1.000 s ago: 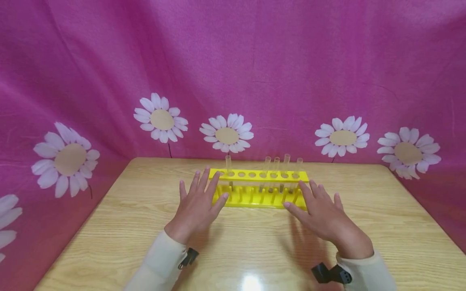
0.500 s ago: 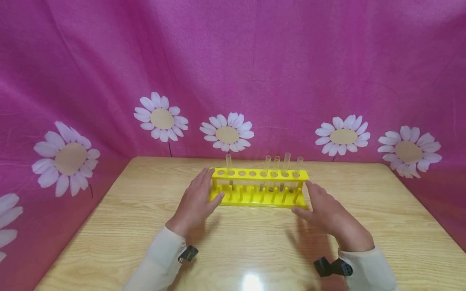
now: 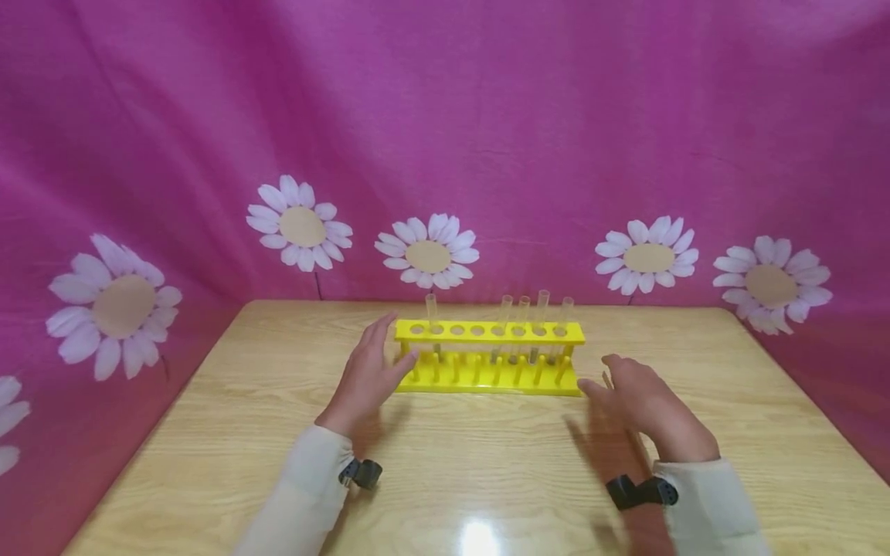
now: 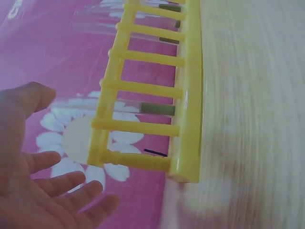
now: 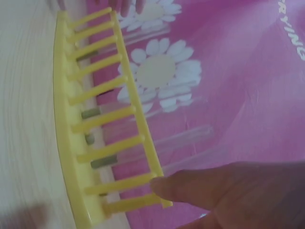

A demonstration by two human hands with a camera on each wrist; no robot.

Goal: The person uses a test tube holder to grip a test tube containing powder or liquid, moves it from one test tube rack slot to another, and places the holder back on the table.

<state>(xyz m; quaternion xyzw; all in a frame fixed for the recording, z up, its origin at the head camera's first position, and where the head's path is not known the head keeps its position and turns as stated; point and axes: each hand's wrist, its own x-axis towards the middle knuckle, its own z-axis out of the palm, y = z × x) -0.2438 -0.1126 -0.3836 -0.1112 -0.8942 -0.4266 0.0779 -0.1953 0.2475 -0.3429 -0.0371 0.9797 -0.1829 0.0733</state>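
A yellow test tube rack point(image 3: 490, 332) stands on the table, with a row of holes on top and a row of pegs along its base. One clear test tube point(image 3: 432, 309) sits towards its left end, and several others point(image 3: 542, 307) stand towards the right. Dark greenish matter shows in the tubes' lower ends in both wrist views. My left hand point(image 3: 366, 376) is beside the rack's left end, fingers extended and thumb spread, holding nothing. Off the right end is my right hand point(image 3: 647, 401), its fingers loosely bent and partly hidden. In the right wrist view its thumb point(image 5: 176, 185) overlaps the rack's top bar.
The wooden table point(image 3: 445, 463) runs up to a pink cloth point(image 3: 445, 116) with white daisies, which hangs behind and at the sides. Dark wrist straps with camera mounts point(image 3: 629, 492) sit on both sleeves.
Both hands have drawn away from the rack's ends, the right one farther out to the right. The head view has shifted slightly. The rack and tubes appear to stay in place.
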